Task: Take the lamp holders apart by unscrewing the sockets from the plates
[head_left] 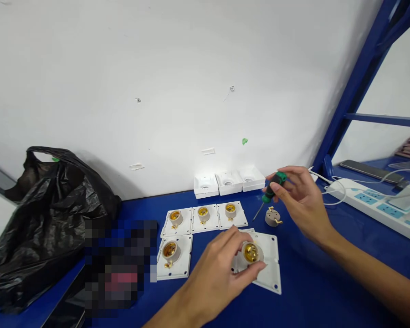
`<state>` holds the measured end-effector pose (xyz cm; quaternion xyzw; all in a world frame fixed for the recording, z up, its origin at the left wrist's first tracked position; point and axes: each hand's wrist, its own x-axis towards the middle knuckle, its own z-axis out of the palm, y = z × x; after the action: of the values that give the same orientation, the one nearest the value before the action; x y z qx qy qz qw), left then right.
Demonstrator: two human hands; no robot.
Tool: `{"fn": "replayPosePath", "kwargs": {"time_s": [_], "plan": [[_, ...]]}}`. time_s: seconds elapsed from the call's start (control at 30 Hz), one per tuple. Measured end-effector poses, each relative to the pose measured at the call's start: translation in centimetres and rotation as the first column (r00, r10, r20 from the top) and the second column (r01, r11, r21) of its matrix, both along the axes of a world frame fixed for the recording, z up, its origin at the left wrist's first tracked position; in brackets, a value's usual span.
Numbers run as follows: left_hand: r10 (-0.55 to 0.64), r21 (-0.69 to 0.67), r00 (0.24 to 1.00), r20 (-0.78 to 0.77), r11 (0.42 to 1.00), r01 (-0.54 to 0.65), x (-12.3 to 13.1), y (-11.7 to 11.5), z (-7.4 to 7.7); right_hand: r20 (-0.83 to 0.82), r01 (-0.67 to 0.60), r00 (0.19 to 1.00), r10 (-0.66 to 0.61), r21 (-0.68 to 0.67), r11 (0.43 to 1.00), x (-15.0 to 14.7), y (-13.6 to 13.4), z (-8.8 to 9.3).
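With the left hand (218,269) gripping the lamp socket (251,253) on its white plate (271,264) and the right hand (302,200) pinching a screwdriver (271,189) above, fastening seemed underway, needing the tip lowered into a screw.

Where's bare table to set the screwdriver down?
Bare blue table lies near the front edge, between the right hand and the plate under the left hand. Another strip runs between the black bag and the socket plates. Crowded: the plates, wall boxes and power strip.
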<state>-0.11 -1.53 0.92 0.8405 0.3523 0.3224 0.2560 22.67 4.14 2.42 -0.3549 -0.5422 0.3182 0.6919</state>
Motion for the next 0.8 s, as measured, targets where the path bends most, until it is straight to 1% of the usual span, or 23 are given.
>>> {"fn": "replayPosePath", "kwargs": {"time_s": [0.07, 0.1, 0.17, 0.27, 0.37, 0.43, 0.47, 0.53, 0.6, 0.67, 0.73, 0.8], "plan": [[-0.014, -0.006, 0.997, -0.076, 1.0, 0.014, 1.1, -0.2, -0.9, 0.005, 0.043, 0.999, -0.043, 0.012, 0.999, 0.4, 0.3, 0.1], [-0.008, -0.018, 0.994, -0.107, 1.0, 0.006, 1.4, -0.3, -1.2, 0.012, 0.05, 0.999, -0.05, 0.01, 0.999, 0.5, 0.4, 0.1], [0.026, -0.049, 0.986, -0.163, 0.998, -0.035, 1.4, -0.3, -1.1, 0.025, 0.053, 0.998, -0.053, 0.006, 0.999, 0.4, 0.4, -0.1], [0.089, -0.066, 0.961, -0.262, 0.992, -0.11, -0.3, 0.0, 0.2, 0.05, 0.049, 0.998, -0.049, 0.007, 0.999, 0.3, 0.4, -0.5], [0.055, -0.057, 0.905, -0.422, 0.995, -0.087, -3.0, 0.7, 1.9, 0.075, 0.046, 0.996, -0.047, 0.008, 0.999, 0.3, 0.4, -0.7], [0.074, -0.058, 0.871, -0.486, 0.991, -0.117, -4.2, 1.1, 2.8, 0.083, 0.045, 0.996, -0.045, 0.005, 0.999, 0.4, 0.4, -0.7], [0.096, -0.058, 0.874, -0.476, 0.988, -0.141, -4.4, 1.2, 3.0, 0.084, 0.043, 0.996, -0.043, 0.003, 0.999, 0.4, 0.4, -0.7], [0.124, -0.069, 0.915, -0.384, 0.984, -0.163, -4.1, 1.1, 3.0, 0.087, 0.043, 0.995, -0.043, 0.002, 0.999, 0.4, 0.4, -0.7], [0.11, -0.095, 0.961, -0.253, 0.986, -0.138, -2.9, 0.8, 2.5, 0.092, 0.052, 0.994, -0.052, 0.004, 0.999, 0.4, 0.5, -0.7], [0.091, -0.114, 0.98, -0.177, 0.987, -0.113, -1.4, 0.4, 1.7, 0.095, 0.059, 0.994, -0.059, 0.004, 0.998, 0.4, 0.5, -0.8], [0.088, -0.089, 0.98, -0.18, 0.99, -0.105, -0.1, 0.2, 0.8, 0.094, 0.055, 0.994, -0.056, 0.006, 0.998, 0.3, 0.5, -0.9], [0.051, -0.043, 0.97, -0.238, 0.997, -0.063, 0.5, 0.2, 0.1, 0.1, 0.047, 0.994, -0.048, 0.008, 0.999, 0.2, 0.4, -1.0]]}}
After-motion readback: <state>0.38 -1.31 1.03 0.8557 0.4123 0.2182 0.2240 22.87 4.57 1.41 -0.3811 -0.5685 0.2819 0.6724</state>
